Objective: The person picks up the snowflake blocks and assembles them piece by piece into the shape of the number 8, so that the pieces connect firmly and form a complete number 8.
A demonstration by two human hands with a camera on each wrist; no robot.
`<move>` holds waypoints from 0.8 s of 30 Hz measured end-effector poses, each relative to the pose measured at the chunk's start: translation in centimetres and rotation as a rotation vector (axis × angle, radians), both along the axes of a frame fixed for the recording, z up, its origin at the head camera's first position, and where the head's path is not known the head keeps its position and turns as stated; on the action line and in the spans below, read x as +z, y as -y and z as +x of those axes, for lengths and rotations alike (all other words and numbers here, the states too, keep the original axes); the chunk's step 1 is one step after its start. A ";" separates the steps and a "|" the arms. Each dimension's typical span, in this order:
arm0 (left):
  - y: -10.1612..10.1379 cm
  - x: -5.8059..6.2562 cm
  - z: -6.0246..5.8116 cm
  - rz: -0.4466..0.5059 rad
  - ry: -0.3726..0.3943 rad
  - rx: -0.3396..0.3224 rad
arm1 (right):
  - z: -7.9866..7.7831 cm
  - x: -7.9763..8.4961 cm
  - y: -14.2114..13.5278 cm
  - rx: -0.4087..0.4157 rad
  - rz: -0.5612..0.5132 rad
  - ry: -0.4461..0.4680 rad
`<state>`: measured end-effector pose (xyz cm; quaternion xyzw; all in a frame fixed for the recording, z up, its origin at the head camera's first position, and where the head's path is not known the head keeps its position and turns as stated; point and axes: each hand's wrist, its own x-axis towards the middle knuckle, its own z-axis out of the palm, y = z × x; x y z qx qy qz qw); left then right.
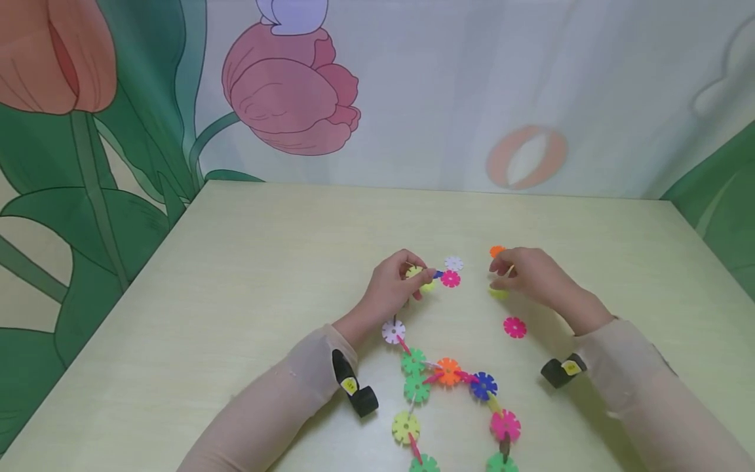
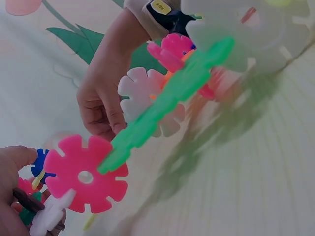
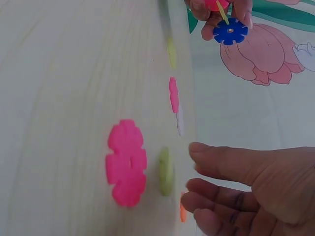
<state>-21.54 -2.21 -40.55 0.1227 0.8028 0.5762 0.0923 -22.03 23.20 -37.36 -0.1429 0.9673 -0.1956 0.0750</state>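
My left hand (image 1: 396, 280) grips the upper end of a chain of notched snowflake discs. A blue disc (image 3: 230, 31) sticks out past its fingertips, with a thin yellow disc (image 3: 222, 12) slotted into it. From that hand the chain runs down through a white disc (image 1: 393, 332), then green, orange and pink ones. My right hand (image 1: 533, 275) hovers over loose discs, its thumb and fingers apart and nothing between them. Closest to its fingertips are a yellow-green disc (image 3: 166, 172) and an orange disc (image 3: 183, 207). A loose pink disc (image 3: 127, 163) lies nearer.
Between the hands, a white disc (image 1: 453, 263) and a pink disc (image 1: 451, 278) lie on the pale wooden table (image 1: 283, 236). The linked chain continues toward the front edge, past a blue disc (image 1: 483, 386). A curtain (image 1: 425, 98) with printed flowers hangs behind the table.
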 end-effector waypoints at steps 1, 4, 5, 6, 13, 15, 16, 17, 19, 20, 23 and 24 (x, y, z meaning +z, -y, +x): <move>0.0 0.0 0.0 0.002 0.002 -0.001 | 0.0 0.0 -0.1 0.004 0.008 0.014; 0.0 0.0 0.0 0.005 0.004 -0.003 | 0.1 -0.2 -0.2 0.005 0.027 0.056; 0.0 0.0 0.0 0.006 0.005 -0.004 | 0.1 -0.3 -0.2 0.005 0.031 0.068; 0.0 0.0 0.0 0.007 0.005 -0.006 | 0.2 -0.3 -0.2 0.006 0.035 0.078; 0.0 0.0 0.0 0.008 0.008 -0.013 | 0.4 -0.6 -0.1 -0.017 0.053 0.091; -0.1 0.0 0.0 0.009 0.003 -0.018 | 0.4 -0.7 -0.1 -0.026 0.048 0.088; -0.1 0.0 0.0 0.009 0.001 -0.019 | 0.4 -0.7 -0.2 -0.031 0.043 0.089; -0.1 0.0 0.0 0.010 0.000 -0.021 | 0.4 -0.8 -0.2 -0.035 0.038 0.089; 0.0 -0.1 0.0 0.014 -0.001 -0.026 | 0.5 -0.9 -0.3 -0.041 0.024 0.093; 0.0 -0.2 0.0 0.016 0.000 -0.028 | 0.5 -1.0 -0.4 -0.046 0.013 0.100; -0.1 -0.3 0.0 0.024 0.003 -0.031 | 0.4 -1.1 -0.5 -0.062 -0.022 0.119; -0.1 -0.3 0.0 0.025 0.004 -0.032 | 0.4 -1.1 -0.5 -0.069 -0.035 0.125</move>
